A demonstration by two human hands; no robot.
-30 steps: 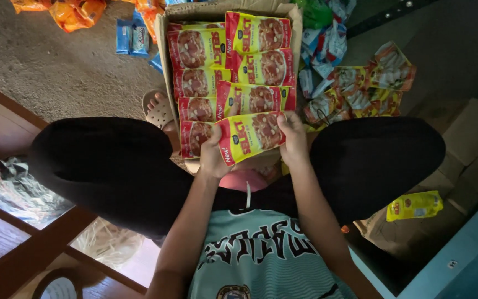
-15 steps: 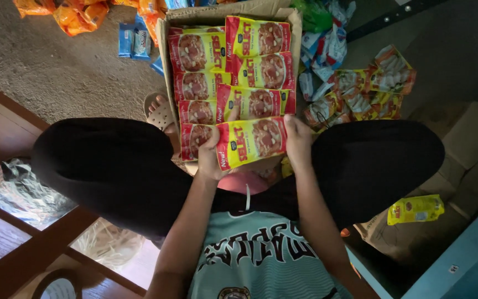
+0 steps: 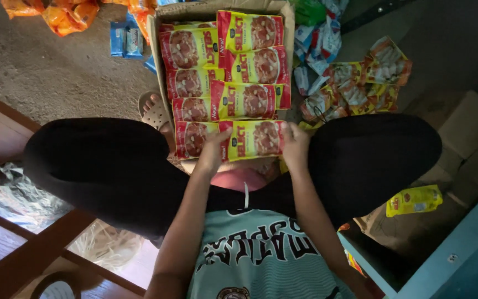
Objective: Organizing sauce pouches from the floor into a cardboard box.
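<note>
Both grips closed on one yellow-and-red snack packet (image 3: 253, 139): left hand (image 3: 212, 152) pinching its left end, right hand (image 3: 294, 145) clamped on its right end. Held flat at the near edge of the cardboard box (image 3: 156, 66), between the knees, touching the row of packets already laid there. Long axis running left to right, straight across from one hand to the other, so neither hand nearer than the other. Ahead of the hands, further into the box, two columns of matching packets (image 3: 247, 66), overlapping like shingles. Glossy, crinkly film, flat rectangular pouches, faintly puffed. Matte brown board for the box walls, flaps open. Rough grey floor (image 3: 45, 72) around it; loose pile of similar packets (image 3: 355, 88) off to the right, well apart from the hands.
</note>
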